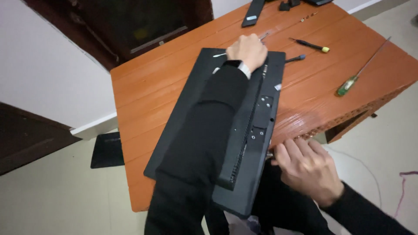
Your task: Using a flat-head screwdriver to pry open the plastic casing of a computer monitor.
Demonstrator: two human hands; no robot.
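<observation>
A black flat monitor [198,100] lies face down on an orange wooden table [148,91], its near corner hanging over the table edge. My left hand [247,51] reaches across the back panel in a black sleeve and is closed in a fist at the monitor's far edge. A thin metal tip [264,36] shows just beyond the fist; I cannot tell if it is held. My right hand [307,169] curls its fingers against the monitor's near right edge, beside the raised mounting strip [261,117].
Beyond the monitor lie a yellow-ended screwdriver [311,45], a blue-handled one [296,58] and a long green-handled one [361,72]. A black bar [253,12] lies at the table's far edge. On the floor are a black mat [107,150] and a white cable [368,167].
</observation>
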